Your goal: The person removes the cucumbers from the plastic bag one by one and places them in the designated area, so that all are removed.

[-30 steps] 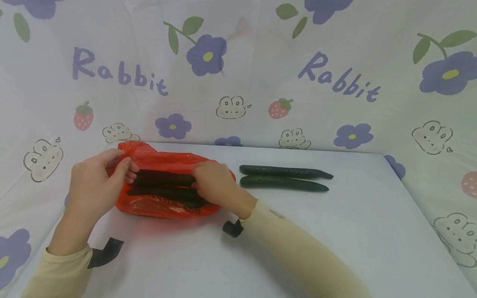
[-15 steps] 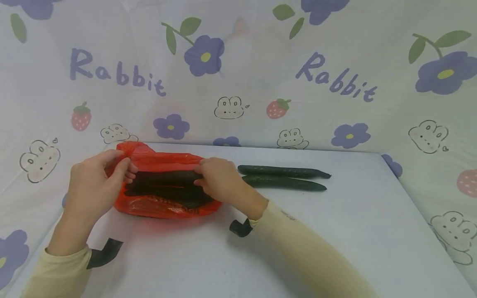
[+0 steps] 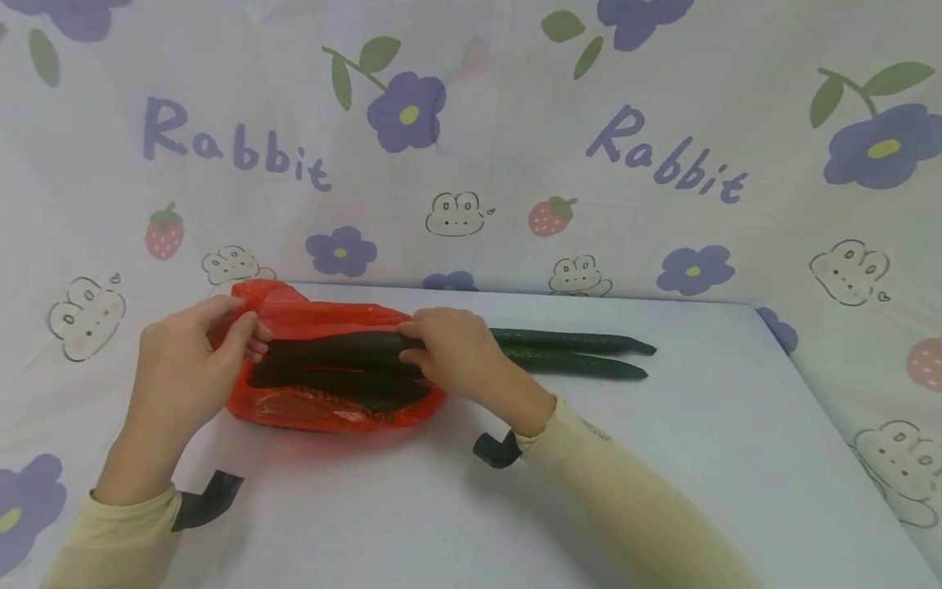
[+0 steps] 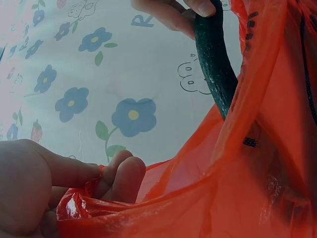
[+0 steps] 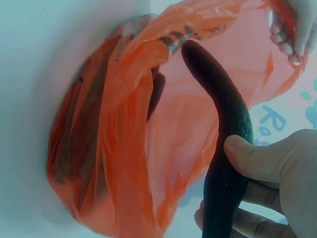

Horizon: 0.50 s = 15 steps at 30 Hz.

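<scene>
A red plastic bag (image 3: pixel 331 317) lies on its side with its mouth spread open at the left of the table. My left hand (image 3: pixel 180 364) pinches the bag's rim between thumb and fingers. In my right hand (image 3: pixel 459 352) is a cucumber (image 5: pixel 228 109), gripped near one end; its free part reaches over the bag's mouth. Below it, another dark green cucumber (image 3: pixel 346 386) shows inside the bag, and more dark shapes press through the red plastic in the right wrist view. Two cucumbers rest on the table beyond my right hand: a far one (image 3: pixel 581 339) and a nearer one (image 3: pixel 589 365).
The white table (image 3: pixel 662 474) runs up to a hanging cloth (image 3: pixel 508 139) printed with flowers, rabbits and strawberries. A black strap piece (image 3: pixel 213 501) sticks out at my left cuff and another black piece (image 3: pixel 496 451) at my right cuff.
My right hand has moved to the right with the cucumber, drawing it partly out of the bag. It now covers the left ends of the two table cucumbers. My left hand stays put.
</scene>
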Tool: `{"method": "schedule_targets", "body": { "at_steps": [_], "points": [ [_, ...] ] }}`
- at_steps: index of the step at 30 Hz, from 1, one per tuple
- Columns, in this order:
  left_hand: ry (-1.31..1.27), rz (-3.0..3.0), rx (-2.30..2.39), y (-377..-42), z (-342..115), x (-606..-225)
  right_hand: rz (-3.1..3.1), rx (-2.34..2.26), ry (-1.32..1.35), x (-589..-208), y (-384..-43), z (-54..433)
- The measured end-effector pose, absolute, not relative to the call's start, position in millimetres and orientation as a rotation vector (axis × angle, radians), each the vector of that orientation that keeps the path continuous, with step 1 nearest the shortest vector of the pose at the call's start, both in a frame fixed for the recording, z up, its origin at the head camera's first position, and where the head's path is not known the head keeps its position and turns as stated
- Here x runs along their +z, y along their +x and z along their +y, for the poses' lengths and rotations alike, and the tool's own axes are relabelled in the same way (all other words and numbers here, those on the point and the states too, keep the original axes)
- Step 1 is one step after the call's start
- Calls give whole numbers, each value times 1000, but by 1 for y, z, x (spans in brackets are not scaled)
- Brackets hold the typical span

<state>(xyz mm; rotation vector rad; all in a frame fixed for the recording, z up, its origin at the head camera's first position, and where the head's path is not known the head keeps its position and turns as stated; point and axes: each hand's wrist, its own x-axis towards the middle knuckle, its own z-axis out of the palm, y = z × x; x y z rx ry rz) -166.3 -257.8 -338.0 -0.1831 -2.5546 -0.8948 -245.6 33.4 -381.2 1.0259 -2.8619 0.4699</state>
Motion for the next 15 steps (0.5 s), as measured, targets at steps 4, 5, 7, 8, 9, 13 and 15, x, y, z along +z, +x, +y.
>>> {"method": "schedule_targets", "body": {
  "at_steps": [4, 5, 7, 8, 9, 13, 15],
  "points": [
    [-182, -2555, -897, -166, -257, -337, -2858, 476, 1000, -379, -246, 43],
    [-182, -2556, -901, -166, -256, -337, -2862, 479, 991, -379, -246, 46],
    [-182, -2560, -907, -167, -256, -337, -2870, 485, 972, -379, -245, 51],
    [-181, -2564, -911, -167, -256, -337, -2873, 490, 967, -380, -245, 53],
    [-180, -2566, -909, -167, -256, -337, -2872, 506, 962, -380, -245, 56],
    [-171, -2579, -903, -166, -256, -338, -2855, 580, 970, -382, -244, 66],
    [-170, -2579, -903, -166, -256, -338, -2842, 610, 969, -383, -244, 71]
  ]
}}
